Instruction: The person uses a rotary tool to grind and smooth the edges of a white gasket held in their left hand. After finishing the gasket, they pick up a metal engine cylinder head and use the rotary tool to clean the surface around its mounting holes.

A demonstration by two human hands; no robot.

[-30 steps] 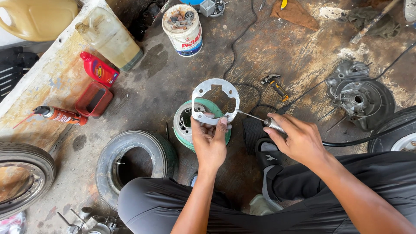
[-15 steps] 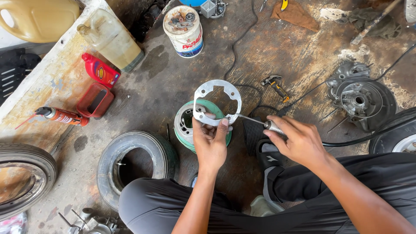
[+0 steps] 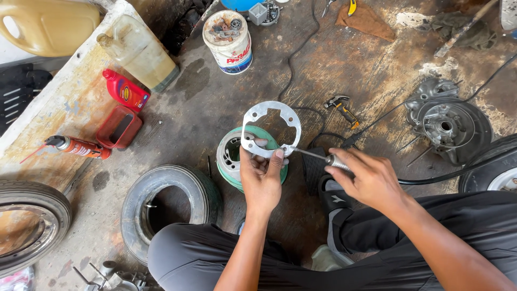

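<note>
My left hand (image 3: 262,175) pinches the lower rim of a thin silver metal ring plate (image 3: 269,129) with small lobes and bolt holes, held up flat above the floor. My right hand (image 3: 369,178) grips a slim metal nozzle tool (image 3: 323,158) joined to a black hose (image 3: 447,175); its thin tip points at the plate's lower right edge. Directly beneath the plate a green-rimmed round part (image 3: 234,156) lies on the concrete.
A small tyre (image 3: 167,207) lies at lower left, a bigger one (image 3: 29,226) at the left edge. A paint tin of rusty parts (image 3: 229,40), red bottle (image 3: 126,90), red tray (image 3: 119,127), spray can (image 3: 81,146), hammer (image 3: 342,108) and brake hub (image 3: 447,126) lie around.
The plate sits slightly tilted compared with before, and the nozzle tip has stayed at its lower right edge. Both hands have barely shifted.
</note>
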